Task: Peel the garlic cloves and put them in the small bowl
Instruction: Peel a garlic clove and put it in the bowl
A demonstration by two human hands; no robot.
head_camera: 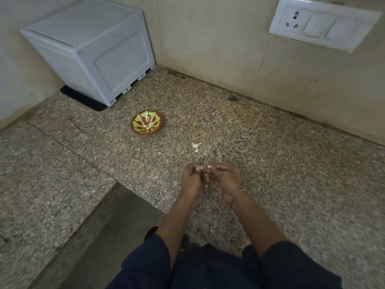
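In the head view, your left hand (191, 181) and right hand (227, 180) meet fingertip to fingertip low over the bench (281, 163), fingers curled, pinching one garlic clove (205, 167) that your fingers mostly hide. Just beyond them lie two loose cloves (195, 147), touching each other. Further off to the left stands one small bowl (136, 127), its peeled cloves (149, 125) clumped too tightly to count.

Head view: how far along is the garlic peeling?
Done: a few peeled cloves lie in the small bowl. In hand: the left hand and right hand pinch something pale between them, likely a clove being peeled. Left: two garlic pieces on the counter beyond the hands, whether peeled I cannot tell.
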